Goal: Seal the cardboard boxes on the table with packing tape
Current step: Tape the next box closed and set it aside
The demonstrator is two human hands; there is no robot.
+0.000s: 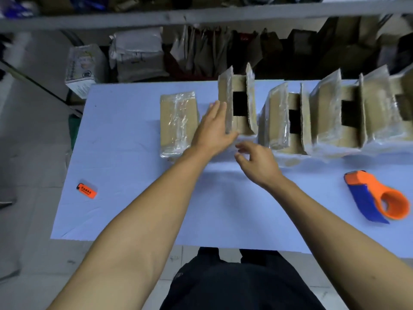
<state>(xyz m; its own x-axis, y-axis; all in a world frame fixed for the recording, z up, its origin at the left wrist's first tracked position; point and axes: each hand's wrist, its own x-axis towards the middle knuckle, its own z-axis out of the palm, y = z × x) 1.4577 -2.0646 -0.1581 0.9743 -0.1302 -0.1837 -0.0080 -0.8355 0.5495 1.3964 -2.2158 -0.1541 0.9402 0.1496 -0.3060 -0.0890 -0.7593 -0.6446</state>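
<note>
While left hand (214, 128) lies flat against open box (237, 104), right hand (257, 159) loosely open, lighter (87, 190) print unreadable

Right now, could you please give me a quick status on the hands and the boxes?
Left hand flat against open box flap; right hand open, empty. One sealed box at left. Tape dispenser idle at right. Nothing blocking.

left hand (213, 128): flat on open box (237, 104) left flap
right hand (257, 158): loose, near box (not touching)
tape dispenser (377, 195): right, idle
</note>
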